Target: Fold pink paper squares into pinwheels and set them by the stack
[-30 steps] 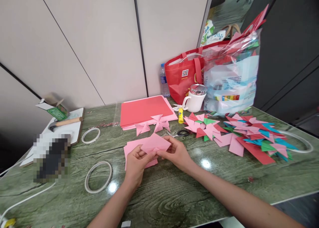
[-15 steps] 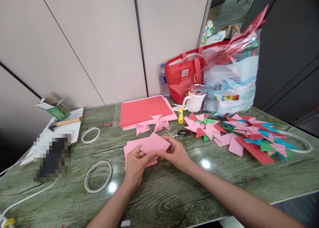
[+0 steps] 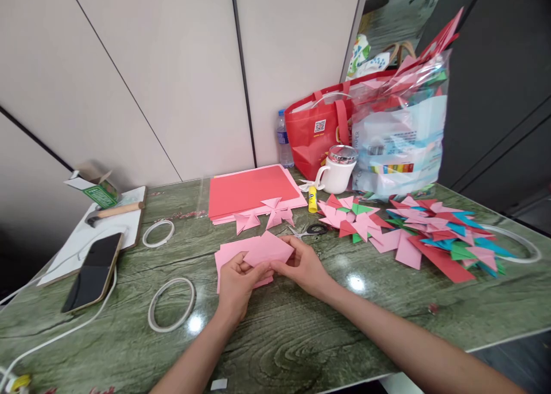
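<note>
A folded piece of pink paper [image 3: 269, 249] is held up between both hands, over the near middle of the table. My left hand [image 3: 236, 279] pinches its lower left edge, and my right hand [image 3: 305, 269] grips the lower right. The two thumbs almost meet at the bottom edge. Under and behind the hands lies a small stack of pink paper sheets [image 3: 227, 255], partly covered by them. Just beyond are pink folded paper pieces [image 3: 278, 215], resting at the front of a stack of red and pink paper [image 3: 252, 190].
Scissors [image 3: 314, 230], a yellow glue stick [image 3: 312, 200] and a white mug [image 3: 338, 173] stand or lie behind my right hand. Folded colored papers [image 3: 439, 227] spread to the right, before a plastic bag [image 3: 396, 141]. Tape rolls [image 3: 171, 305] and a phone [image 3: 92, 273] are left.
Both hands and the folded pink paper stay almost in place. The whole view has shifted very slightly.
</note>
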Motion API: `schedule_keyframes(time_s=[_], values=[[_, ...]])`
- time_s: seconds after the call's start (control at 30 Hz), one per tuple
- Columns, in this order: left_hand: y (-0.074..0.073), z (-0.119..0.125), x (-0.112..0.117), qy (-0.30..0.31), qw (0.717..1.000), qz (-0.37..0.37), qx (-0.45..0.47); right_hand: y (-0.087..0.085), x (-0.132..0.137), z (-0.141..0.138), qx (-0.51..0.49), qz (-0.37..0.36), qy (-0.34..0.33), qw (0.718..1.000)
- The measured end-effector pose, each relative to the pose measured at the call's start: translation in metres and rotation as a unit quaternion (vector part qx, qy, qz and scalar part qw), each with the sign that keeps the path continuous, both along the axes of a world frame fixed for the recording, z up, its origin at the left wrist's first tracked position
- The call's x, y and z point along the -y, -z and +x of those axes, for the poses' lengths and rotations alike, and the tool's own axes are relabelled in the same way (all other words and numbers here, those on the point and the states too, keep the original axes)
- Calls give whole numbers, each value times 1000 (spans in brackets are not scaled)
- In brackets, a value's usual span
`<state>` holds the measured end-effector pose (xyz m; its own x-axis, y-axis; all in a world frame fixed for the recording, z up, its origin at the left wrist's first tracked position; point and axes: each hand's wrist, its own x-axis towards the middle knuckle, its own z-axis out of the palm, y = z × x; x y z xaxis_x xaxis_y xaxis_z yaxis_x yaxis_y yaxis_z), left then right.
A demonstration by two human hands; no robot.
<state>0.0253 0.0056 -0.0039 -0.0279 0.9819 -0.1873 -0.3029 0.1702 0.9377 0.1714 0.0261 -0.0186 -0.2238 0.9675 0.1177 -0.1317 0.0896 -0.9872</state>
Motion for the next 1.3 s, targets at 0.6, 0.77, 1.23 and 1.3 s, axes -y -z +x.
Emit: schedule_keyframes(time_s=[0.6, 0.77, 1.23, 1.3], values=[[-5, 5, 4, -13, 999, 1, -51, 3, 2, 0, 79, 69, -6, 994], [-7, 5, 4, -11, 999, -1, -39, 2, 0, 1, 67, 52, -11, 996], [-6, 5, 1, -11, 1000, 5, -26, 2, -3, 4, -26, -43, -48, 998], [-6, 5, 0, -3, 999, 19, -36, 1, -3, 5, -30, -47, -56, 997]])
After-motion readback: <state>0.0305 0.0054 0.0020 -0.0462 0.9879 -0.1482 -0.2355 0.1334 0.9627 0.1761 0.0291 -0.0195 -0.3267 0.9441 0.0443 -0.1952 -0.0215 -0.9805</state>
